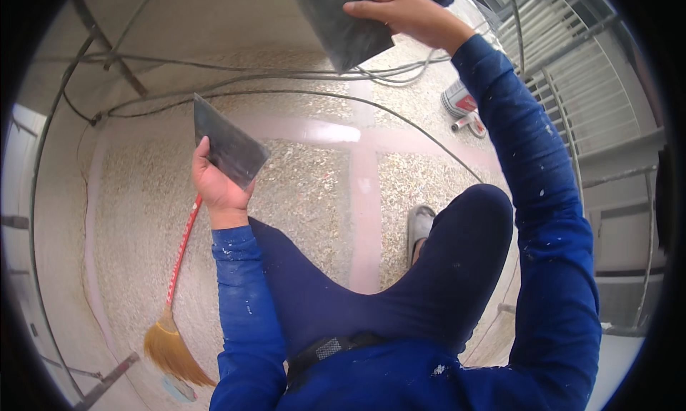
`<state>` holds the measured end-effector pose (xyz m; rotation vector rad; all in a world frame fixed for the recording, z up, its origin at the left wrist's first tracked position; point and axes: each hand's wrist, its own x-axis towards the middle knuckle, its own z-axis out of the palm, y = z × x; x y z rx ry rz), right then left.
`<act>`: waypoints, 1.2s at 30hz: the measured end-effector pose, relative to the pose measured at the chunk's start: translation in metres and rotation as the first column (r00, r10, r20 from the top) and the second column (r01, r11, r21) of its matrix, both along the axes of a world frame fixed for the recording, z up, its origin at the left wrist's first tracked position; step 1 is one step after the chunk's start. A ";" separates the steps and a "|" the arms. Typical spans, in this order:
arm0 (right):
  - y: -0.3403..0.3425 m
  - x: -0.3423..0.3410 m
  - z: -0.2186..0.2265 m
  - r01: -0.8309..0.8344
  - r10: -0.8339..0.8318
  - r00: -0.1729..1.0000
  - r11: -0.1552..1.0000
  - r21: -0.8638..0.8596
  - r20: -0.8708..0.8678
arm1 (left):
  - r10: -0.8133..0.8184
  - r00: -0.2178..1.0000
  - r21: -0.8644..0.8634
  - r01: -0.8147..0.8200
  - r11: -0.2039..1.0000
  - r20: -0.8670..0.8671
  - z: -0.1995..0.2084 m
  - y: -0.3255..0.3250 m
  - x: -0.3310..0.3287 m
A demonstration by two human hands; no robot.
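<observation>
My left hand is closed round one edge of a dark grey, flat rectangular spreader blade, which tilts up over the pebbled floor. Further forward and to the right, my right hand grips a second dark flat spreader blade by its right side, thumb lying across its face. The blades are well apart from each other. My fingers behind both blades are mostly hidden. Below them, the speckled pebble floor is crossed by smooth pinkish bands, and one stretch of band looks shiny and pale.
Dark cables loop across the floor ahead. A broom with a red handle lies at the left. A metal can and a small roll stand at the right, near white railings. Metal pipes are at the far left.
</observation>
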<state>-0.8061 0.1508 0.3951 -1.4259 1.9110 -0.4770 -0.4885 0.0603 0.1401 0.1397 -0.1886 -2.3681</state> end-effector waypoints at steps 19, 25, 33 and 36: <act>-0.011 -0.058 -0.207 0.075 0.188 0.390 0.969 -0.234 0.901 | 0.100 0.760 -0.453 0.272 0.849 0.642 0.074 0.042 -0.108; 0.005 0.049 -0.208 -0.416 0.250 0.135 0.892 -0.174 0.959 | 0.268 0.622 -0.323 -0.026 0.946 0.736 0.122 0.131 -0.069; 0.016 0.018 -0.295 -0.600 0.211 0.275 0.800 -0.004 0.938 | 0.568 0.079 -0.550 -0.175 0.817 0.819 0.182 0.207 0.033; -0.006 0.020 -0.344 -0.465 0.134 0.540 0.870 0.162 0.831 | 0.708 -0.108 -0.674 -0.435 0.598 0.698 0.214 0.251 0.095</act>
